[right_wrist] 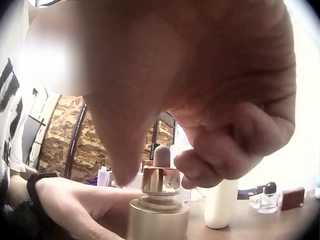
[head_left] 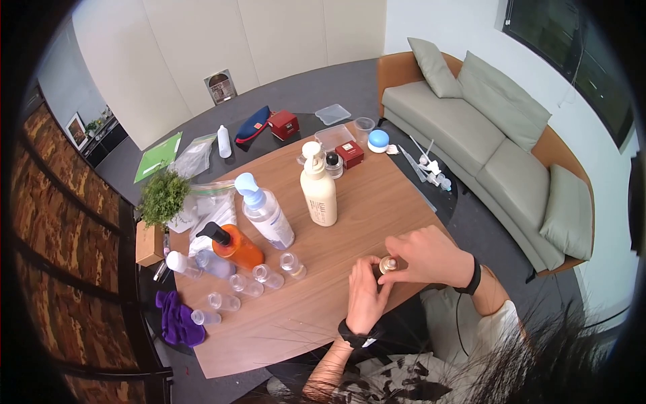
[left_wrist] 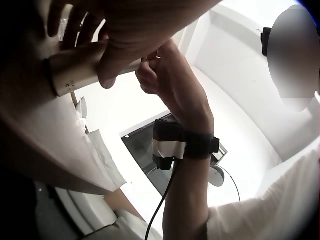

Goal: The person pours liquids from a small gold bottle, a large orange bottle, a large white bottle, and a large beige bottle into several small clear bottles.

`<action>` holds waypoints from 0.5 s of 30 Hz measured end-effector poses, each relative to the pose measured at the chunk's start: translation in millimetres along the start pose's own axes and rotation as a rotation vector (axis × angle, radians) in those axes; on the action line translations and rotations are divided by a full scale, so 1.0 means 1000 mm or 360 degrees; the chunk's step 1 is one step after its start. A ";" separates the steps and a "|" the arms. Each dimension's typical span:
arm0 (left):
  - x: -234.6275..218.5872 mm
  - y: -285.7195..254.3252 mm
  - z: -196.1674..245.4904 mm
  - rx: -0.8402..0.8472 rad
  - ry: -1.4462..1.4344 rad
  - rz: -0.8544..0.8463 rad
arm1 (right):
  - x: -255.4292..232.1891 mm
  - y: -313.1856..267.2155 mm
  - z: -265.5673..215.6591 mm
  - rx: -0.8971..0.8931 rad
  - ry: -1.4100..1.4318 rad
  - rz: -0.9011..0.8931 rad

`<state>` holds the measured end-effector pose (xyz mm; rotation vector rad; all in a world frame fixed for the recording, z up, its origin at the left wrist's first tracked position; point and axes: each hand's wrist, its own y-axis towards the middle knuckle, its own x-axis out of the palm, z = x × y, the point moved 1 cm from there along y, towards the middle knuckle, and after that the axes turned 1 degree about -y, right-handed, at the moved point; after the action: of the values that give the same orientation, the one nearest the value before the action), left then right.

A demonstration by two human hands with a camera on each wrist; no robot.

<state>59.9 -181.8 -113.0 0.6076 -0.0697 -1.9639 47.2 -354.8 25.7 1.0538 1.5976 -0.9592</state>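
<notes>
Dropper bottle, upright by the near edge of the table, is gripped by the left hand; its cap is flanked by the right hand, whether pinched cannot be told.

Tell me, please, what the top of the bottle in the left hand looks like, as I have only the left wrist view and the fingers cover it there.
Observer: The right wrist view shows that the bottle is topped by a shiny collar with a pale, rounded tip.
Operator: Thank you; might I ask which large bottle stands closest to it?
Observer: In the head view, that is a cream pump bottle, upright on the wooden table.
Operator: Would you kindly say whether any cloth is nearby?
Observer: Yes, the head view shows a purple cloth at the table's left edge.
</notes>
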 end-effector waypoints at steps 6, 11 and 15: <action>0.001 0.001 0.001 0.0005 -0.0003 0.0038 | 0.010 0.002 0.016 -0.0382 0.0088 0.0146; -0.001 -0.001 -0.001 0.0013 0.0016 0.0004 | -0.006 0.006 -0.004 -0.0138 -0.0199 -0.0001; -0.002 0.001 0.003 -0.0020 -0.0007 -0.0021 | 0.005 0.001 0.005 -0.0258 -0.0074 0.0203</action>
<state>60.6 -181.1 -109.6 0.5966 -0.0559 -1.9773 49.2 -358.1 19.5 1.0008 1.5237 -0.7507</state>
